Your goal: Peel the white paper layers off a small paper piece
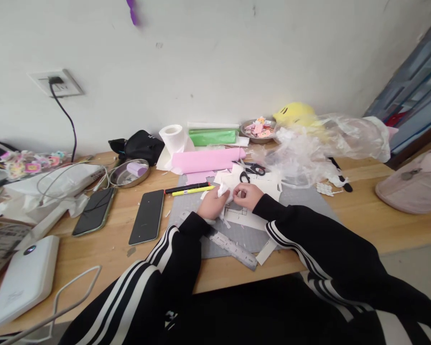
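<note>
Both my hands meet over a grey cutting mat [294, 199] at the desk's middle. My left hand [212, 205] is closed around a small white paper piece [224, 191]. My right hand [247, 195] pinches the same white piece from the right, fingers curled. Under them lies a white sheet with printed lines [242, 216] and other white cut-outs [269, 184]. A metal ruler [233, 247] lies on the mat near my left sleeve. Black scissors [252, 170] rest just beyond my hands.
A black pen and yellow highlighter [190, 189], pink foam roll [206, 160], green roll [212, 137], tissue roll [172, 136], two phones [147, 216] [94, 211], a metal dish [129, 173], crumpled clear plastic [319, 146], a white device [23, 280] with cables and a wall socket [55, 82].
</note>
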A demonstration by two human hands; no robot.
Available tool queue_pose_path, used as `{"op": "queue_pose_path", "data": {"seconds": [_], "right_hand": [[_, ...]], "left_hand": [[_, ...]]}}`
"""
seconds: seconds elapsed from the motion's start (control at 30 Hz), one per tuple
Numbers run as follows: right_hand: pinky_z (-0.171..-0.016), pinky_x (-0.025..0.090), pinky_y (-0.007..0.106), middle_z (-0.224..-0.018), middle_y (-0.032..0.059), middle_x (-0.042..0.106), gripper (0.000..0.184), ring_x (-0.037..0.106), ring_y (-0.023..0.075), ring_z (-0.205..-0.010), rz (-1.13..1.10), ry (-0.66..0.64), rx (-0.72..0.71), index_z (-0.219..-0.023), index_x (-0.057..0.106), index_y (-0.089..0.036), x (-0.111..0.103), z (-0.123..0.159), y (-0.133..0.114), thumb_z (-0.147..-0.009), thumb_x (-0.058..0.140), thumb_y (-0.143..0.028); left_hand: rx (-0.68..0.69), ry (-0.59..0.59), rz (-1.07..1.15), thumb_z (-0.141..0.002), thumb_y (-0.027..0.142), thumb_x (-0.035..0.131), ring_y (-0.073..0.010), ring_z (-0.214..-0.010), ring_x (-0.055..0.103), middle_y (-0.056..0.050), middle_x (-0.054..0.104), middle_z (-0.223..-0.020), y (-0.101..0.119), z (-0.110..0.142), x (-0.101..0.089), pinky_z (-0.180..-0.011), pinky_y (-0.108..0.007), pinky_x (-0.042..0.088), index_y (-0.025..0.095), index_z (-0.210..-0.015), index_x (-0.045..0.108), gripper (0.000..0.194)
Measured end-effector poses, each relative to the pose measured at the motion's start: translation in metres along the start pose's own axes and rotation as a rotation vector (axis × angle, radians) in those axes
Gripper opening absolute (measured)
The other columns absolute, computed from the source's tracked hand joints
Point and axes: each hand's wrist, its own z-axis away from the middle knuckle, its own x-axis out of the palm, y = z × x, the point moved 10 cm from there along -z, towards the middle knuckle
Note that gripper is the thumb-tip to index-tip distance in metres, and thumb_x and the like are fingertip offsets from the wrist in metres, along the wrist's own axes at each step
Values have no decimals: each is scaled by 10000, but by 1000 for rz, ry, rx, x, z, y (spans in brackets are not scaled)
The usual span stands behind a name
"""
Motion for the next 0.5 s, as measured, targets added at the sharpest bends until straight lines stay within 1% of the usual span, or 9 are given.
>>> {"op": "queue_pose_path", "data": {"seconds": [0.13, 0.23, 0.5], "right_hand": [[-590, 366, 209, -640, -10, 521, 24, 403, 51, -505, 82, 17, -34, -591, 544, -137, -2, -1, -4, -603, 556, -153], [-616, 364, 224, -656, 1, 527, 38, 406, 62, -525, 137, 48, -38, -594, 545, -141, -4, 0, -7, -616, 554, -170], [-620, 359, 231, -680, 12, 533, 69, 422, 77, -547, 213, 103, -20, -606, 546, -149, -6, 2, -8, -641, 546, -208]], "left_hand": [[21, 2, -25, -742, 274, 448, -216, -888, 559, -69, 632, -914, 5, 1, 0, -821, -317, 408, 143, -816, 569, 193], [34, 10, -33, -752, 274, 437, -214, -896, 559, -65, 636, -922, 6, 1, 0, -823, -315, 410, 148, -841, 570, 204], [43, 37, -36, -769, 284, 420, -211, -907, 555, -64, 635, -933, 7, 2, -2, -832, -318, 408, 157, -887, 568, 228]]}}
